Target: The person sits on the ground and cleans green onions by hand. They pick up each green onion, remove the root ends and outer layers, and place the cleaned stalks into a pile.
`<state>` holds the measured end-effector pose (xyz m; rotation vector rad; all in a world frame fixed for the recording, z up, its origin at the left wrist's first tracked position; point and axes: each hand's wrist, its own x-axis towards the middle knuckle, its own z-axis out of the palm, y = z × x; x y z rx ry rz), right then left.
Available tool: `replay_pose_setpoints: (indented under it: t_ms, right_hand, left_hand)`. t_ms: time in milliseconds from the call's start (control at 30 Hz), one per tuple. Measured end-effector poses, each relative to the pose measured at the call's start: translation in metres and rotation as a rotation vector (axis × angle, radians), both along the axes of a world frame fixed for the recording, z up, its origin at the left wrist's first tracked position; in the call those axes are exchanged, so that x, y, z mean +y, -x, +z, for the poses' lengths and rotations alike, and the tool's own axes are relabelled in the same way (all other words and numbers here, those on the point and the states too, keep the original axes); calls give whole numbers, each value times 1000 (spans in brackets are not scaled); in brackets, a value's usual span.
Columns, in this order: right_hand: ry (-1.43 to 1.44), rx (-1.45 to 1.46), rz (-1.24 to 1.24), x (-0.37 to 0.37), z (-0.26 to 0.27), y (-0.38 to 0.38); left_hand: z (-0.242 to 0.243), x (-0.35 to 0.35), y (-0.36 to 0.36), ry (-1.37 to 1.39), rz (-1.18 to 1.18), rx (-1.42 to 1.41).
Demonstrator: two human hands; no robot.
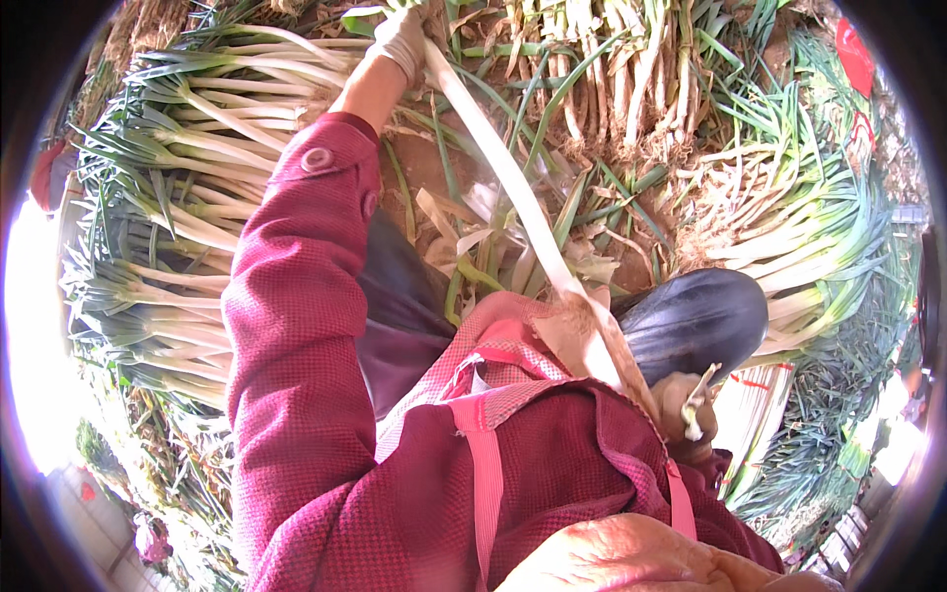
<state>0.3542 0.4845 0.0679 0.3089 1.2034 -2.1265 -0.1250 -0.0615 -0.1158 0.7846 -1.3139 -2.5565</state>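
Observation:
My left hand, in a pale glove, is at the top of the view with the arm stretched forward. It grips a long green onion near its leafy end. The white stalk slants down toward my lap, its lower end over the pink checked apron. From that end a brownish strip of outer skin runs to my gloved right hand, low beside my right knee. The fingers there are closed on the strip, partly hidden by my jacket. A pale, curled scrap shows at this hand.
Green onions lie in a long row on the left, leaves outward. Unpeeled onions with roots lie ahead, and a peeled pile is at right. Loose leaves and skins litter the soil. A tied bundle lies behind my right knee.

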Motion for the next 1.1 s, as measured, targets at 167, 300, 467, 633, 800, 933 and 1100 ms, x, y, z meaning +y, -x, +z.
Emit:
replay_pose_setpoints:
  t_ms: [167, 300, 467, 633, 800, 933, 1100]
  right_hand:
    - [-556, 70, 152, 39, 16, -51]
    - [-1141, 449, 442, -4, 31, -16]
    - [-1313, 1433, 329, -100, 42, 124]
    - [-1137, 1079, 271, -172, -17, 178]
    - [-1397, 1158, 210, -160, -56, 181]
    - [-1307, 967, 282, -160, -57, 186]
    - [-583, 691, 141, -155, -48, 183]
  left_hand:
    - [54, -4, -31, 34, 43, -136]
    - [88, -16, -29, -138, 43, 39]
    - [96, 54, -39, -237, -104, 342]
    - [151, 118, -101, -354, -212, 337]
    - [155, 210, -190, 3, -230, -53]
    - [142, 225, -223, -37, -394, -50]
    - [143, 204, -226, -248, -659, 39]
